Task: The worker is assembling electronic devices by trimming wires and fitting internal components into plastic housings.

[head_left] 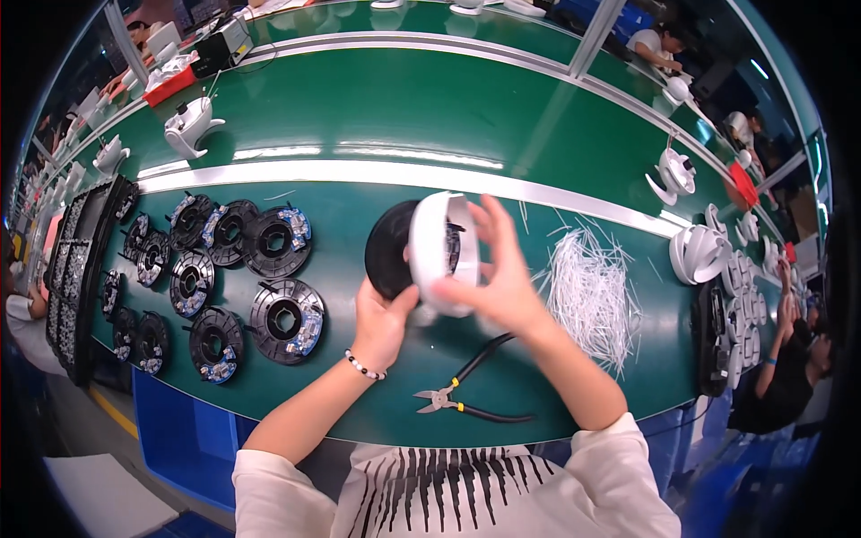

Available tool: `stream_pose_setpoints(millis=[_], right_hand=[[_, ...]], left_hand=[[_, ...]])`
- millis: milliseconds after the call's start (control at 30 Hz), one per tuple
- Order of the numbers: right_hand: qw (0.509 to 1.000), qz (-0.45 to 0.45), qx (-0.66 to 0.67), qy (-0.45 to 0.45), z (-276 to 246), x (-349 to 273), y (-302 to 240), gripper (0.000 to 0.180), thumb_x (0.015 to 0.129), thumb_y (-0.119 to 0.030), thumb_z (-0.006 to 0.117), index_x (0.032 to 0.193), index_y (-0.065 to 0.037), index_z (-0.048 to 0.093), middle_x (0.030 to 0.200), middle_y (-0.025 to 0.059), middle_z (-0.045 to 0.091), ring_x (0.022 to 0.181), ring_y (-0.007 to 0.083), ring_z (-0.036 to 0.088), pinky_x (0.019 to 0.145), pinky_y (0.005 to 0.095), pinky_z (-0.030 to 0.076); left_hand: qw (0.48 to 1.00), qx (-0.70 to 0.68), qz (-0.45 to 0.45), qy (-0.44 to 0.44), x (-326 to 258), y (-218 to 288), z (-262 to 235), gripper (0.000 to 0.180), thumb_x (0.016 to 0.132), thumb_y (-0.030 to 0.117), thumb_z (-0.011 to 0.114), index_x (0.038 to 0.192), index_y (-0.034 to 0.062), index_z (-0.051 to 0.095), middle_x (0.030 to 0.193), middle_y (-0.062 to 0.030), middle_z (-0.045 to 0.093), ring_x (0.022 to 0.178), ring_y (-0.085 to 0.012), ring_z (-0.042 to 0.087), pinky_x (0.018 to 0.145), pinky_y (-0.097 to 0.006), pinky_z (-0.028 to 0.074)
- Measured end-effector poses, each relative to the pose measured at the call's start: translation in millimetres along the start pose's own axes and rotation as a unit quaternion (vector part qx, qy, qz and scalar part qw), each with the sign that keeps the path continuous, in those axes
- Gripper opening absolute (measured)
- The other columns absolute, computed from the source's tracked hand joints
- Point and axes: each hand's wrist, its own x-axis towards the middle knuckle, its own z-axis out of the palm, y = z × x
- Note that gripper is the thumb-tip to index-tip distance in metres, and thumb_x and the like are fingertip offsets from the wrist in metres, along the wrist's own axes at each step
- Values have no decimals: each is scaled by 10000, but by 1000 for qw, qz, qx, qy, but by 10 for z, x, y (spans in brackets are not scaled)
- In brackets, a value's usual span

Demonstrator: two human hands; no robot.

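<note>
Biggest worry here imo: the white rounded shell could slip or twist loose, since the right hand only has it by the rim, thumb on the near side and fingers spread wide across the far side. The left hand is curled at the bottom of the black disc and seems to have hold of it; its fingers are mostly hidden, so can't tell how tight. If the two pieces get forced while crooked, the dark parts inside could get knocked.

Both are held up over the middle of the green work surface, with diagonal cutters lying toward its near edge. Shell looks smooth and glossy, tipped on its side, hollow facing right. Disc's flat and dark, partly behind it; can't tell if they're joined.
</note>
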Motion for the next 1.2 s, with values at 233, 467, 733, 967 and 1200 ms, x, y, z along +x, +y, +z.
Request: stream_pose_setpoints(millis=[233, 467, 733, 967, 1200], right_hand=[[976, -131, -175, -9, 80, 28, -114, 1127, 500, -332, 815, 1337, -6, 133, 1304, 221, 263, 1207, 320, 311, 989, 385, 279], [953, -154, -231, -119, 80, -6, -149, 1109, 476, -351, 816, 1322, 7, 194, 1253, 214, 328, 1193, 340, 302, 982, 402, 282], [951, -148, -243, -121, 145, 7, -129, 1077, 480, -348, 802, 1313, 9, 220, 1306, 222, 285, 1202, 369, 279, 981, 436, 259], [929, -149, -324, -98, 302, -38, -94, 1116, 443, -398, 804, 1306, 17, 229, 1325, 242, 255, 1188, 410, 275, 957, 482, 257], [926, -140, -333, -109, 256, 3, -28, 1161, 433, -427, 808, 1298, 57, 205, 1263, 241, 341, 1147, 404, 323, 952, 460, 285]], left_hand=[[952, -106, -166, -234, 31, 244, -149, 725, 692, 81, 586, 1324, 96, 232, 1297, -90, 339, 1204, -217, 342, 957, -358, 333], [944, -236, -192, -127, 131, 244, -87, 740, 801, 644, 313, 1271, 74, 338, 1230, -127, 422, 1138, -263, 419, 955, -422, 357], [952, -247, -166, -71, 120, 199, -39, 582, 864, 513, 283, 1232, 76, 396, 1166, -120, 477, 1075, -246, 476, 911, -384, 405], [900, -361, -181, -162, 157, 153, -162, 813, 763, 721, 229, 1240, 83, 390, 1204, -114, 456, 1105, -244, 457, 920, -390, 397], [927, -294, -219, -82, 141, 165, -92, 794, 776, 705, 227, 1233, 78, 395, 1189, -113, 468, 1085, -235, 472, 913, -385, 406]])
